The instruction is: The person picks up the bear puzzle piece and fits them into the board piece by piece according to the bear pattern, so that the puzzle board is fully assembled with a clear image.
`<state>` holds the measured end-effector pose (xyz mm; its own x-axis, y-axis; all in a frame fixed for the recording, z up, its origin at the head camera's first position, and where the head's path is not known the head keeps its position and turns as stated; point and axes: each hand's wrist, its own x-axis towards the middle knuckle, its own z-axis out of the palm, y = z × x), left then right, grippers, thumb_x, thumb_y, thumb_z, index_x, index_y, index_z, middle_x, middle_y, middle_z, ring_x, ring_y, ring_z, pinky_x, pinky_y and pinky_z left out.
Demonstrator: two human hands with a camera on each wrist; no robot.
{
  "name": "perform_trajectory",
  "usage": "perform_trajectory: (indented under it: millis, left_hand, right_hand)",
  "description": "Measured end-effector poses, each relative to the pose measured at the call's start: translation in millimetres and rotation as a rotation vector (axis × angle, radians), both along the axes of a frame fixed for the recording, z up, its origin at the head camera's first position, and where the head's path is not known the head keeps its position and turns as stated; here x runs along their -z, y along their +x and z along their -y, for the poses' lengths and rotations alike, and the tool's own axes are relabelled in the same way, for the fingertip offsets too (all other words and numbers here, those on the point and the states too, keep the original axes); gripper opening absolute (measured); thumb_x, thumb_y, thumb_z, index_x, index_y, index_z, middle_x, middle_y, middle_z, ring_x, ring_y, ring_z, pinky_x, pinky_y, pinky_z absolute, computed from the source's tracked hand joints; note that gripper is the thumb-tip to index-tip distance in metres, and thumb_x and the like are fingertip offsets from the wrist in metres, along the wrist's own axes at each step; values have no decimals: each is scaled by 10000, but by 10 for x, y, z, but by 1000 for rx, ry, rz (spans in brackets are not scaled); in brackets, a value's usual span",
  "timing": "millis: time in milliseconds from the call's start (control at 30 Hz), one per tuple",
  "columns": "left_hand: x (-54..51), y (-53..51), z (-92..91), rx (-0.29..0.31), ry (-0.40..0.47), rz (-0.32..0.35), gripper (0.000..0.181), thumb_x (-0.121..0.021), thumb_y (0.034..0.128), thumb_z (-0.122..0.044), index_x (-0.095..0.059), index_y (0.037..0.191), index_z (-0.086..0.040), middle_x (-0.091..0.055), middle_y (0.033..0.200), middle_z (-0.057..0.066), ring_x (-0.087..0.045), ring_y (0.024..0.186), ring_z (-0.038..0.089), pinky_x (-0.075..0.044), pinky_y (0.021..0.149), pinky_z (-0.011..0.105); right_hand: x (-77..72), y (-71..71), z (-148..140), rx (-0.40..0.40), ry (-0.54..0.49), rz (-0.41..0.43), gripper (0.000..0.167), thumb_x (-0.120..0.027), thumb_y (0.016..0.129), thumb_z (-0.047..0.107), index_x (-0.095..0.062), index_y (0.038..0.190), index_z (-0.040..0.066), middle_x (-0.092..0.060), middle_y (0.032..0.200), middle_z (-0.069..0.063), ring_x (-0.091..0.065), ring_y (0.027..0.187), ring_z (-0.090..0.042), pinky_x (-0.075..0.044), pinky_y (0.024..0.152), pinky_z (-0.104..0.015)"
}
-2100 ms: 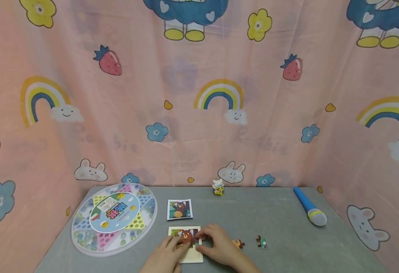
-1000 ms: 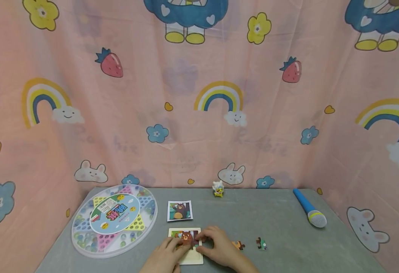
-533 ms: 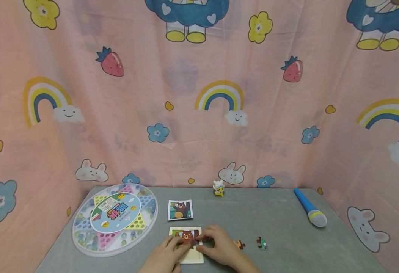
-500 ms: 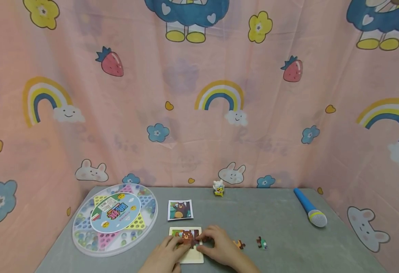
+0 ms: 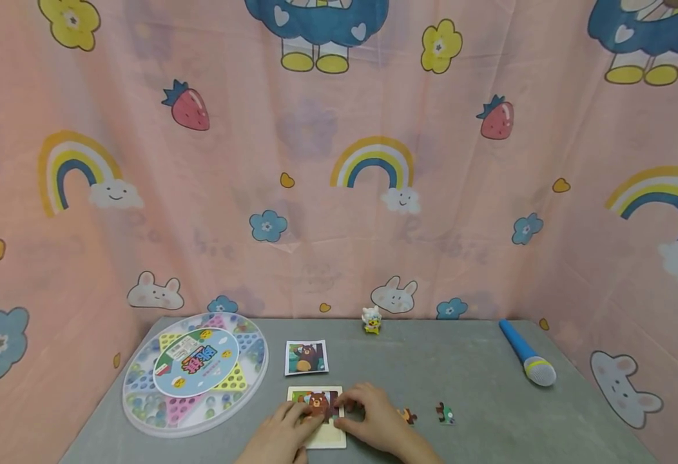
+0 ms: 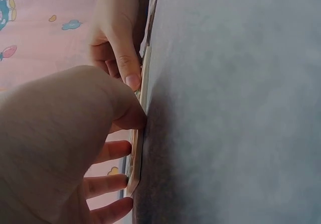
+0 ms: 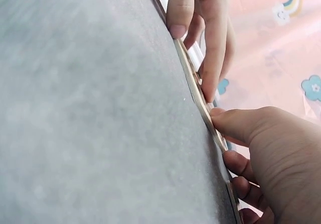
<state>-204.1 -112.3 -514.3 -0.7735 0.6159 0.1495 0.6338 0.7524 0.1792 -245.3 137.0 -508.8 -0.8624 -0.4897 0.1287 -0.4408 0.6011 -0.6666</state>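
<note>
A shallow jigsaw puzzle board [image 5: 327, 439] with a cream frame lies flat at the table's near side. In its upper part is a picture of a brown bear [image 5: 318, 403]; the lower part shows bare cream. My left hand [image 5: 281, 430] holds the board from the left, fingers spread over the picture and thumb at the near edge. My right hand [image 5: 369, 419] grips the right side with bent fingers, the thumb [image 7: 235, 121] on the board. Fingers hide part of the picture. To the right lie an orange-brown puzzle piece [image 5: 408, 416] and a green-and-brown puzzle piece [image 5: 446, 413].
Behind the board lies a bear picture card [image 5: 306, 357]. A round Chinese checkers set [image 5: 195, 374] is at the left. A small figurine [image 5: 371, 320] stands at the back edge, and a blue toy microphone [image 5: 526, 352] lies at the right. A pink printed curtain [image 5: 316, 258] surrounds the grey table.
</note>
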Motion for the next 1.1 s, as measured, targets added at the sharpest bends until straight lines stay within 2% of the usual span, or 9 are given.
perform_trajectory:
  millis: [133,367,500,667,800,900,1100]
  left_hand:
    - [-2,5,-16,-26,-11,27,563,-681,855,-191,-695,1414,-264,-629,1324,28,-585,1228,316,-579,924,476]
    - [4,1,-16,-32,-16,18,561,-683,860,-197,-698,1415,-279,-628,1319,22,-583,1226,318,-579,922,489]
    - [15,-11,-4,-25,7,14,551,-680,868,-201,-699,1413,-278,-629,1321,27,-581,1224,318,-576,915,493]
    - [34,-36,28,-1,64,15,525,-705,917,-219,-681,1440,-249,-639,1349,34,-587,1233,329,-576,942,519]
    - [20,-66,63,5,100,50,556,-735,931,-277,-650,1477,-218,-628,1395,39,-574,1253,326,-566,992,522]
    - [-3,-80,104,-19,106,92,592,-753,935,-363,-633,1491,-200,-604,1430,68,-554,1275,339,-553,1030,513]
    - [-30,-89,222,-38,170,172,734,-787,929,-440,-581,1514,-48,-561,1438,164,-533,1291,399,-541,1049,524]
  right_hand:
    - [17,-12,-10,-10,-26,-6,133,-859,902,335,-788,958,238,-584,855,155,-502,821,-11,-434,731,-238]
    - [14,-14,-15,-19,-32,-22,144,-851,911,331,-791,996,232,-580,852,151,-500,812,-10,-437,723,-235]
    - [0,-16,-9,-13,-12,-19,141,-847,913,335,-793,1003,241,-581,858,155,-500,820,-13,-432,735,-248]
    - [-47,-17,-33,-9,21,-16,162,-836,918,370,-791,1040,272,-606,920,168,-499,884,-31,-394,798,-319]
    - [-94,-46,-126,-3,-6,-40,195,-831,930,343,-787,1072,218,-652,1008,114,-544,932,-68,-460,820,-317]
    - [-123,-88,-229,31,-21,-67,207,-832,933,308,-778,1083,177,-659,1032,80,-579,954,-101,-514,832,-314]
    - [-220,-143,-494,69,-12,-72,238,-822,943,294,-775,1118,139,-664,1070,23,-597,1010,-195,-526,883,-387]
